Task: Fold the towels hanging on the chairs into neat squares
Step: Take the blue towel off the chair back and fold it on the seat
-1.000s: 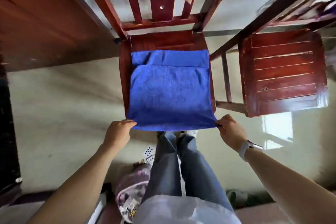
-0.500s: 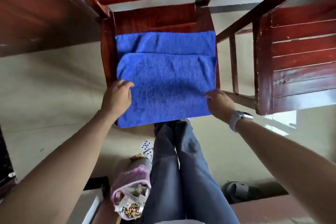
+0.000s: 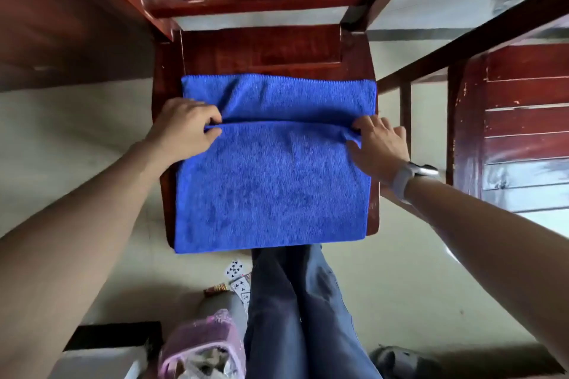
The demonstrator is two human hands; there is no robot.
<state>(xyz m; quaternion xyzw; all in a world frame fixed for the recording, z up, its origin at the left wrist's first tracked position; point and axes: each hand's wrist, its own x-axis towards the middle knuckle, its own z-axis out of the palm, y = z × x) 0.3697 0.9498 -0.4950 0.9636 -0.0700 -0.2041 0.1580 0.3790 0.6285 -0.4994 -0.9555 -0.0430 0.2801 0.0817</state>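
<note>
My left hand pinching left end of upper fold edge, fingers clamped on cloth. Blue towel, fuzzy microfibre, folded rectangle, lies flat on glossy red wooden chair seat, covering most of it. My right hand clamped on right end of same edge. Slatted red wooden chair further right.

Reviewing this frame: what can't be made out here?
- Head view: blue towel layers underneath, hidden by its top fold.
- Left hand and right hand fingertips, tucked into the fold.
- Chair backrest top, cut off by the frame edge.
- Pink bag contents, blurred.
</note>
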